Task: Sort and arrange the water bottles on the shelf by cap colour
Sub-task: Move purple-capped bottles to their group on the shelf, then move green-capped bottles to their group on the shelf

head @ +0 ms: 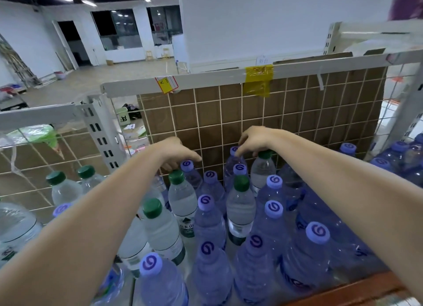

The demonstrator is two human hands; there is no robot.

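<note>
Wire-grid shelf (229, 113), cardboard-backed, standing behind both hands. Water bottles, upright and crowded, below and between the forearms: purple-tinted bottles (209, 223) with lilac swirl-marked caps, massed under the right arm; clear bottles (240, 209) with dark green caps, mostly under and left of the left arm. Right hand (254, 141), fingers curled down, gripping the green cap (265, 154) of a rear clear bottle. Left hand (176, 151), fingers bent over a lilac cap (187, 165); grip cannot be told.

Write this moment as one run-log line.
left hand: over back-row caps | right hand: on green-capped bottle | caps: still mixed
</note>
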